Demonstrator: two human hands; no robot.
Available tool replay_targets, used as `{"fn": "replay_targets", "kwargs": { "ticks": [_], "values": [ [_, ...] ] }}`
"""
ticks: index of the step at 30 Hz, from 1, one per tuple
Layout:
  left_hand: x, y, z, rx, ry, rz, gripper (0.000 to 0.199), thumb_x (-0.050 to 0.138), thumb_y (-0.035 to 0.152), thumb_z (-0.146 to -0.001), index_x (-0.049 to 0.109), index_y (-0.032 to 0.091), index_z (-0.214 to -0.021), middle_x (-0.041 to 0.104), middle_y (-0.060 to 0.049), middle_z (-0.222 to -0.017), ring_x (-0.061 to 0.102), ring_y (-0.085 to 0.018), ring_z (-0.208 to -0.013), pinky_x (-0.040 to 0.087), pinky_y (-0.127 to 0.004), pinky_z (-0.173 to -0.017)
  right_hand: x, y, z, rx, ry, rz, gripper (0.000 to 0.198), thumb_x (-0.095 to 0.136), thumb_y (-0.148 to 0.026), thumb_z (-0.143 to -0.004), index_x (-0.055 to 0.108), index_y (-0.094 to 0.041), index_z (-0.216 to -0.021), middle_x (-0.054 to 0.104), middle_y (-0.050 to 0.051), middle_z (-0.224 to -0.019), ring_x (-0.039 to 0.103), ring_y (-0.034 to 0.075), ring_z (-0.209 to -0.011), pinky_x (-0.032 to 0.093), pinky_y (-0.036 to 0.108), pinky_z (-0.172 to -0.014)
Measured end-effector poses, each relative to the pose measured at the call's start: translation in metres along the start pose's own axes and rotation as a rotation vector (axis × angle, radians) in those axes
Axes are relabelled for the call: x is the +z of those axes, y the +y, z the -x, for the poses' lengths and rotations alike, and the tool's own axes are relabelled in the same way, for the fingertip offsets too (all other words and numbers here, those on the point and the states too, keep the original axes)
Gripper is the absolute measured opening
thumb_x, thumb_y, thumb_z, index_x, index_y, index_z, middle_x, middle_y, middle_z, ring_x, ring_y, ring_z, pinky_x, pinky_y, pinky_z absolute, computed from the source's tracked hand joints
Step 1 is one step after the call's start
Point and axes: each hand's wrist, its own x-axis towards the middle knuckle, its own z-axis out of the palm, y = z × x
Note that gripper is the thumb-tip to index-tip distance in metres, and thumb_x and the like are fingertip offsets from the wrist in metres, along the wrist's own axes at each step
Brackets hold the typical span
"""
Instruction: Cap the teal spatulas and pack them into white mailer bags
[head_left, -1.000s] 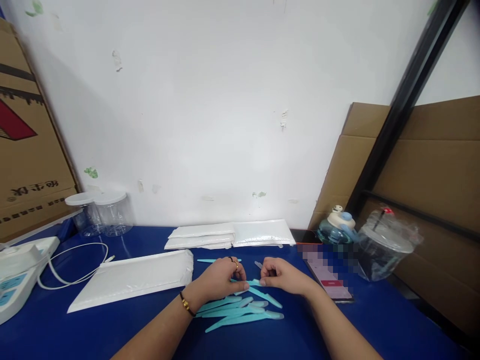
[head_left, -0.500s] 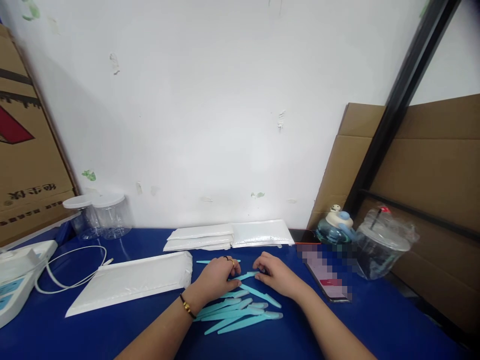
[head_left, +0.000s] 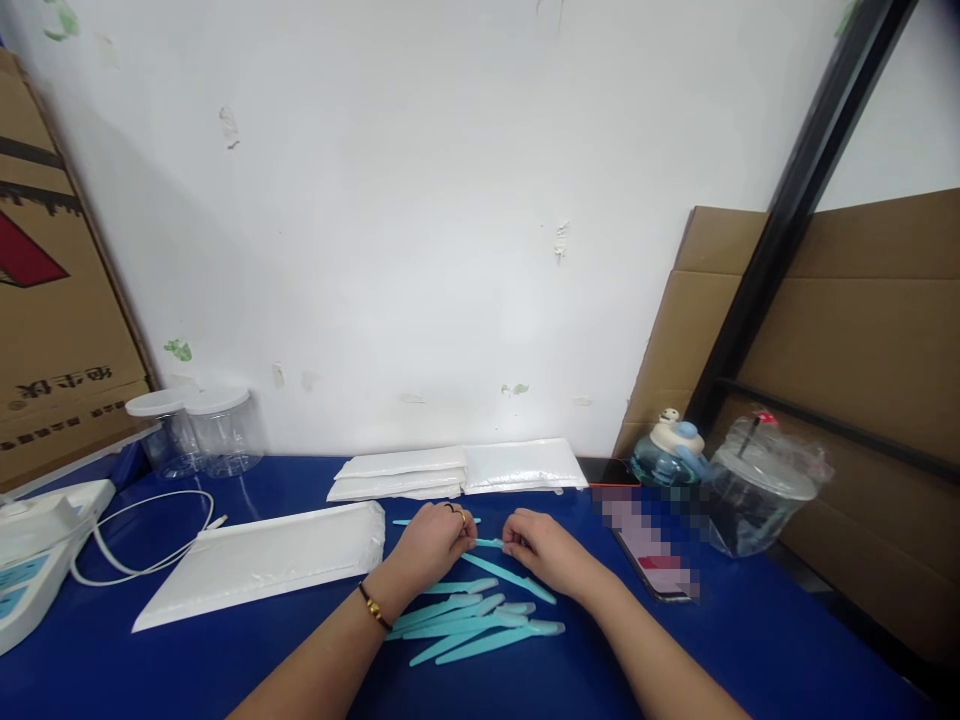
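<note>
A teal eyebrow razor (head_left: 490, 543) spans the gap between my two hands just above the blue table. My left hand (head_left: 431, 545), with rings and a bracelet, is closed on one end of it. At the other end, the fingers of my right hand (head_left: 549, 550) are pinched together on its tip. Right below lies another eyebrow razor (head_left: 517, 578), slanting down to the right. Several more teal razors form a loose pile (head_left: 469, 625) nearer to me, some with clear caps on the blade end. One thin razor (head_left: 401, 522) lies behind my left hand, partly hidden.
A white padded mailer (head_left: 262, 560) lies at left; more mailers (head_left: 457, 470) lie along the wall. A phone (head_left: 660, 575), a teapot-like jar (head_left: 667, 455) and a bagged cup (head_left: 761, 500) are at right. Clear jars (head_left: 221, 430), a white cable (head_left: 142, 572) and a power strip (head_left: 45, 560) are at left.
My left hand has shifted slightly up and left off the slanting razor. My right hand has closed in on the tip of the upper razor, now held between both hands.
</note>
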Motion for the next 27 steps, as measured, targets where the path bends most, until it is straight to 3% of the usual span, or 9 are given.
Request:
{"fn": "replay_targets", "kwargs": {
  "ticks": [7, 11, 14, 17, 21, 27],
  "values": [
    [-0.009, -0.025, 0.001, -0.123, 0.022, -0.064, 0.012, 0.052, 0.024, -0.082, 0.063, 0.023, -0.079, 0.066, 0.000, -0.083, 0.055, -0.019, -0.086, 0.034, -0.032, -0.078, -0.015, 0.019, 0.003, 0.084, 0.041, 0.030, 0.009, 0.055, -0.015, -0.079, 0.062, -0.019, -0.075, 0.061, 0.003, -0.079, 0.056, 0.015, -0.071, 0.040, 0.023, -0.063],
    [-0.009, -0.028, 0.003, -0.156, 0.070, -0.070, 0.013, 0.056, 0.023, -0.079, 0.063, 0.024, -0.090, 0.064, -0.002, -0.095, 0.053, -0.021, -0.097, 0.034, -0.032, -0.084, -0.022, 0.019, 0.009, 0.122, 0.075, 0.010, 0.007, 0.058, -0.020, -0.076, 0.063, -0.019, -0.072, 0.063, 0.002, -0.075, 0.056, 0.015, -0.067, 0.040, 0.024, -0.061],
    [-0.010, -0.018, 0.006, -0.093, 0.094, 0.018, 0.017, 0.057, 0.026, -0.079, 0.062, 0.024, -0.095, 0.063, -0.002, -0.100, 0.053, -0.020, -0.097, 0.036, -0.030, -0.084, -0.023, 0.013, 0.019, 0.169, -0.062, -0.091, 0.009, 0.066, -0.028, -0.070, 0.063, -0.019, -0.071, 0.062, -0.001, -0.066, 0.054, 0.013, -0.058, 0.037, 0.021, -0.051],
    [-0.005, -0.006, 0.009, 0.028, 0.019, 0.115, 0.017, 0.061, 0.033, -0.077, 0.064, 0.026, -0.093, 0.063, 0.000, -0.098, 0.055, -0.018, -0.093, 0.037, -0.027, -0.082, -0.019, 0.011, 0.024, 0.211, -0.201, -0.119, 0.012, 0.070, -0.023, -0.062, 0.063, -0.019, -0.072, 0.060, -0.002, -0.062, 0.051, 0.012, -0.053, 0.033, 0.020, -0.046],
    [0.006, 0.000, 0.008, 0.092, -0.079, 0.120, 0.016, 0.061, 0.036, -0.078, 0.066, 0.027, -0.090, 0.066, 0.000, -0.091, 0.057, -0.019, -0.088, 0.037, -0.027, -0.077, -0.012, 0.009, 0.020, 0.164, -0.118, -0.090, 0.006, 0.062, -0.015, -0.067, 0.061, -0.019, -0.070, 0.059, -0.002, -0.065, 0.051, 0.011, -0.057, 0.034, 0.020, -0.049],
    [0.006, -0.010, 0.001, 0.036, -0.013, 0.068, 0.017, 0.054, 0.033, -0.084, 0.068, 0.025, -0.089, 0.067, -0.001, -0.090, 0.058, -0.018, -0.085, 0.038, -0.026, -0.076, -0.010, 0.004, 0.008, 0.085, 0.002, -0.087, 0.004, 0.059, -0.015, -0.074, 0.059, -0.020, -0.073, 0.059, -0.002, -0.071, 0.053, 0.012, -0.063, 0.037, 0.020, -0.056]
  ]
}}
